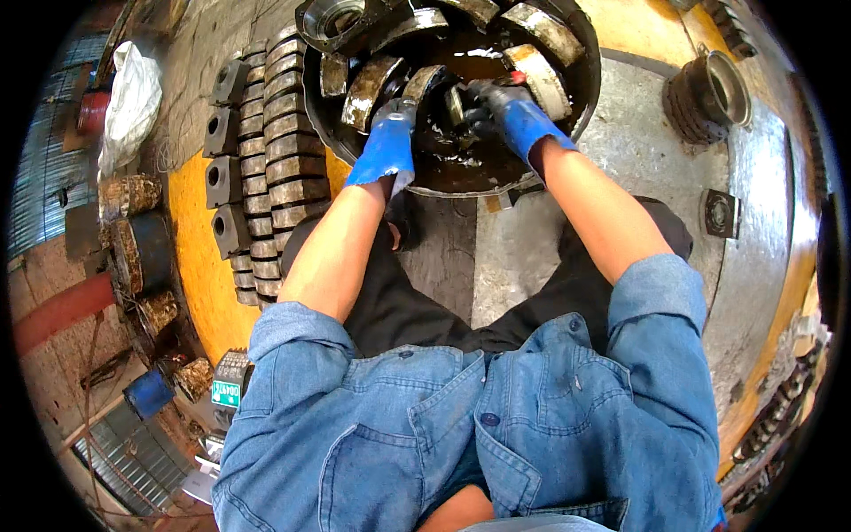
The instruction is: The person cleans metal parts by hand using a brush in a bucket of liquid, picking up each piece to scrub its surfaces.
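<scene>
- A curved block (425, 80) sits in the tub (461, 188), in dark liquid.
- My gloved left hand (396, 113) is against it; I cannot tell whether it grips.
- My gloved right hand (486, 99) is near a red piece (518, 78), its grip unclear.
- Metal rows (297, 133) lie left of the tub.
</scene>
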The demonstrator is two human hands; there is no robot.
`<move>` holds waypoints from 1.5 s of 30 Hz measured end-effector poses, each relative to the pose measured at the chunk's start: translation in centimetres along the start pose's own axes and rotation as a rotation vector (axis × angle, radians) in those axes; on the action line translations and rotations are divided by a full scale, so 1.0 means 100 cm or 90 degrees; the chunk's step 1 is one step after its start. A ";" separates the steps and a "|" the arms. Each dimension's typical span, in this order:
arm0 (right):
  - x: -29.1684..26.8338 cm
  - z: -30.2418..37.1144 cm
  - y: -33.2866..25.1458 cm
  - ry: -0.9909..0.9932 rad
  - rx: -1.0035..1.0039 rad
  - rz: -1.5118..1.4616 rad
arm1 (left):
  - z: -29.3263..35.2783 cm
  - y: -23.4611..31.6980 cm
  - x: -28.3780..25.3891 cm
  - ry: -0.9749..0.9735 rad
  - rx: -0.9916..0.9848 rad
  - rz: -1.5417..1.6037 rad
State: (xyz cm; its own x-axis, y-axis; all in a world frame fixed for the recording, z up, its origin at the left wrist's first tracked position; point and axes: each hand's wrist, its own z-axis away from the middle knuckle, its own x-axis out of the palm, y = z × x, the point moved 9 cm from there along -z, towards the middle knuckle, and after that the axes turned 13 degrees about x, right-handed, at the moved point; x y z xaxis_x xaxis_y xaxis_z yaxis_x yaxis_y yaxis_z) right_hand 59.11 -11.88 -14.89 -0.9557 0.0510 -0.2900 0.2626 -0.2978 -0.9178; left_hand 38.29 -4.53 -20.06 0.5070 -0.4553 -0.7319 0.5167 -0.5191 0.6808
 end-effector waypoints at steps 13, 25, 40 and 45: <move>0.021 -0.015 0.056 0.004 0.112 -0.454 | -0.006 0.043 -0.011 -0.068 0.014 -0.274; 0.028 0.016 -0.005 0.055 0.050 -0.319 | 0.019 0.034 0.010 0.213 -0.320 0.800; 0.014 0.068 -0.047 -0.053 -0.098 -0.018 | 0.014 0.042 -0.014 0.167 -0.220 0.412; -0.011 0.015 -0.027 0.011 -0.107 -0.138 | 0.016 0.053 -0.022 0.131 -0.181 0.321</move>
State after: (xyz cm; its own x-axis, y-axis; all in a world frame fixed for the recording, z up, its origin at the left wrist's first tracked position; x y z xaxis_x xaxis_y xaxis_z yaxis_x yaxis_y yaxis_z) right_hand 59.28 -12.55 -11.74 -0.9899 0.1133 -0.0856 0.0725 -0.1151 -0.9907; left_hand 38.85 -7.41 -14.89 0.8452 -0.4307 -0.3164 0.3279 -0.0495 0.9434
